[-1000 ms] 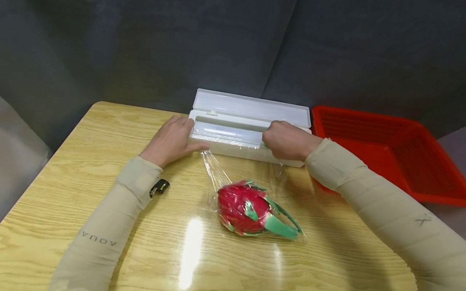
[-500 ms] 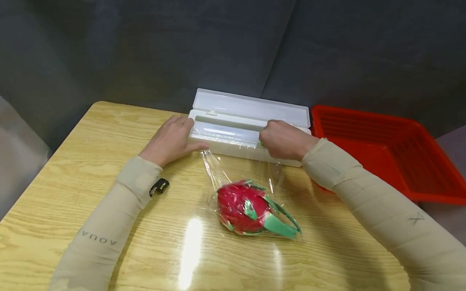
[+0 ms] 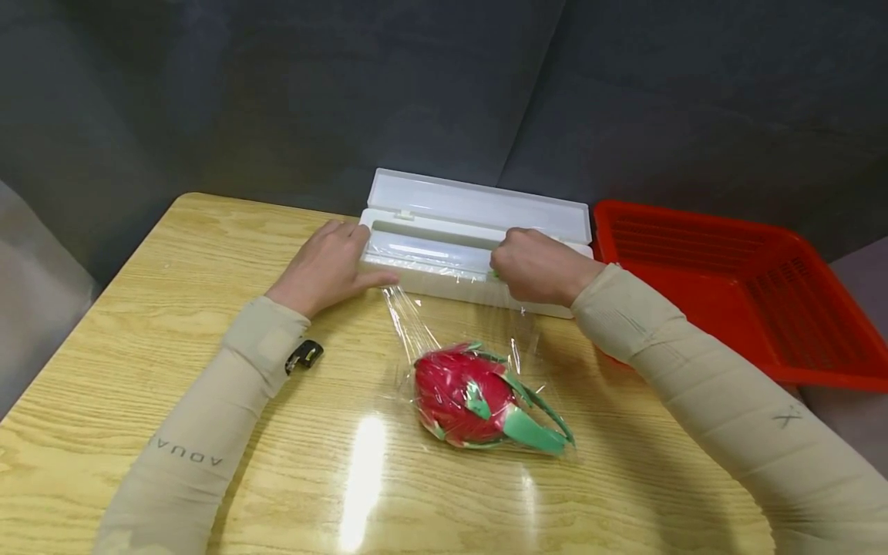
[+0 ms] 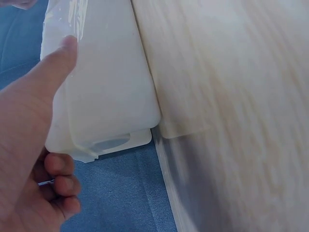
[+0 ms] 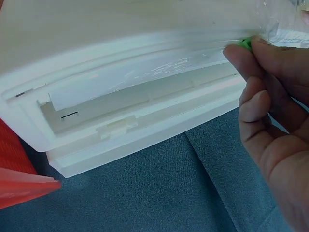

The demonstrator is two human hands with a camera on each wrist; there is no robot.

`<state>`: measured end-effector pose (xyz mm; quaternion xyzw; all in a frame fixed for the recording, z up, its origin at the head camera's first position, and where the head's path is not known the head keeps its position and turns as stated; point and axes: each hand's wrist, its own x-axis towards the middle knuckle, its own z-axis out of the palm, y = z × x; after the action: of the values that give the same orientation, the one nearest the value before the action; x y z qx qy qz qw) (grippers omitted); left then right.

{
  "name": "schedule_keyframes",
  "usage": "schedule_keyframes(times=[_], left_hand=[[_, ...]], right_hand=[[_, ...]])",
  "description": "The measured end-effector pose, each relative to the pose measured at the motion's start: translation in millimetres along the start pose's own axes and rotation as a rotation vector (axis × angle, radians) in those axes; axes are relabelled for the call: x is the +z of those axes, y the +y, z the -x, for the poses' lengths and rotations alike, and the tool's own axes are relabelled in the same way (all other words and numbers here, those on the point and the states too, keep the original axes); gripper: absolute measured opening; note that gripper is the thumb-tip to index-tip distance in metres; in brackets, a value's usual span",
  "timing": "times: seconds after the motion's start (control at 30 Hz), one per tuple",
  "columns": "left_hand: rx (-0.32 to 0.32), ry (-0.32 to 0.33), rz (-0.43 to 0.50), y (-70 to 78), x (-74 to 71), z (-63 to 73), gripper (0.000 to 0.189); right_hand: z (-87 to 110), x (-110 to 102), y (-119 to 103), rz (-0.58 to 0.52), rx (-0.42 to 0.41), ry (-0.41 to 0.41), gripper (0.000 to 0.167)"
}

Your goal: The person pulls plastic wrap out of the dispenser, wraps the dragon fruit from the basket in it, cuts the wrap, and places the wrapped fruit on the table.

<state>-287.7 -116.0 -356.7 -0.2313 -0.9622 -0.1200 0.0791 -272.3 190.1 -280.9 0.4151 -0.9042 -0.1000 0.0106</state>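
A white cling film dispenser [image 3: 444, 287] stands at the table's back edge, its lid [image 3: 479, 204] raised and a roll [image 3: 430, 250] inside. My left hand [image 3: 329, 266] grips its left end, thumb on the front face. At the right part of its front edge, my right hand [image 3: 537, 266] pinches a small green slider cutter [image 5: 246, 44] between thumb and forefinger. A sheet of cling film [image 3: 412, 320] runs from the dispenser down to a red dragon fruit [image 3: 454, 397] with green scales, which lies on the table with clear film over it.
A red plastic basket [image 3: 694, 289] stands to the right of the dispenser, partly behind my right forearm. The wooden table [image 3: 208, 270] ends close behind the dispenser, before a dark cloth backdrop [image 3: 291, 100]. A black clip [image 3: 304, 357] shows at my left wrist.
My right hand has slid a little to the left along the dispenser with the slider cutter. The left hand and the dispenser hold their place; the film by the fruit shifts slightly.
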Motion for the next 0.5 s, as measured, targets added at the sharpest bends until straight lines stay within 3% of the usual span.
schedule_keyframes(times=[0.37,0.5], left_hand=[[0.002,0.008,0.005,-1.7,-0.8,1.4,0.080],[-0.007,-0.001,0.006,0.2,-0.1,2.1,0.080]], right_hand=[[-5.3,0,-4,0.001,0.001,-0.002,0.014],[-10.6,-1,-8,0.016,-0.040,0.006,0.017]])
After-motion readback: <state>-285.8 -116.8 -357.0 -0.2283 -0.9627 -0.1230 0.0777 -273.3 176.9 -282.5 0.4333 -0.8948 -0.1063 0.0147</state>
